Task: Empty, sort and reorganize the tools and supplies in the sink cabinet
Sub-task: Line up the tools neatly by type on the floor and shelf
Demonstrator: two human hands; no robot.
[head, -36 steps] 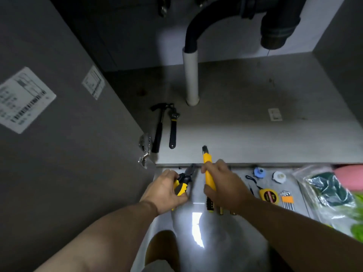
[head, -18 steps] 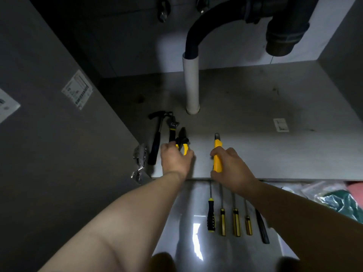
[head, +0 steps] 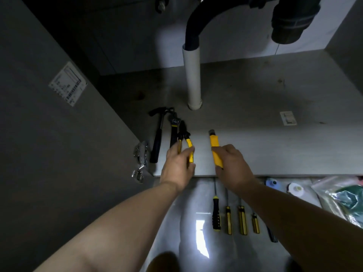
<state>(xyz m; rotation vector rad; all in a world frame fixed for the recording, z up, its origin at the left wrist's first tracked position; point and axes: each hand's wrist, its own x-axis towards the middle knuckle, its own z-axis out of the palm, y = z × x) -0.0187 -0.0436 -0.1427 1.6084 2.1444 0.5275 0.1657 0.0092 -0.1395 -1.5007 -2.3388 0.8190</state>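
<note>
The left hand [head: 177, 167] is closed round the yellow handles of a pair of pliers [head: 185, 141]. The right hand [head: 233, 167] grasps the rear half of a yellow utility knife [head: 214, 146]. Both tools point away from the hands, toward the back wall, low over the front strip of the cabinet floor [head: 275, 150]. I cannot tell whether they already rest on it.

That cabinet floor stretches out ahead of both hands, and it is the surface being refilled. The open cabinet door [head: 59, 134] stands out to the left of the left hand. The white drain pipe [head: 192, 79] rises straight ahead of the hands. That is probably why the tools are being lined up along the front edge, clear of it.

A plastic bag [head: 341, 195] of supplies lies on the room floor, far right of the right hand and nearer the person. Just left of the left hand lie a hammer [head: 157, 140] and an adjustable wrench [head: 173, 128], side by side with their heads to the back. The pliers are just beside the wrench and aligned the same way. The two held tools therefore look meant to extend that row rightward, handles forward for an easy reach.

Below the right forearm, a line of screwdrivers [head: 216, 214] lies parallel on the room floor, apparently sorted and waiting their turn. Two small tape rolls [head: 296, 189] lie right of the right wrist.
</note>
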